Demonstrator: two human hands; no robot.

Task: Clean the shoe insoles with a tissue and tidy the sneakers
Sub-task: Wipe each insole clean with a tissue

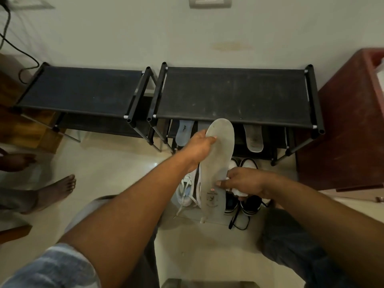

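- Grey insole (pixel 219 161): left hand (pixel 199 147) fingers curled round its toe end, right hand (pixel 244 181) pinching a tissue (pixel 236 191) against its middle, just in front of the shoe rack (pixel 232 94).
- Risk: with only one end gripped, hard wiping could bend it or twist it loose onto the sneakers (pixel 187 192) in front of the rack.
- The tissue may shred.

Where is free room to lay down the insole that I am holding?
The right rack top and the left rack top are bare. The floor between the bare foot and the white sneaker is free too. Crowded: the floor under the held insole, with the black sneakers, and below the right rack top, where two insoles lean.
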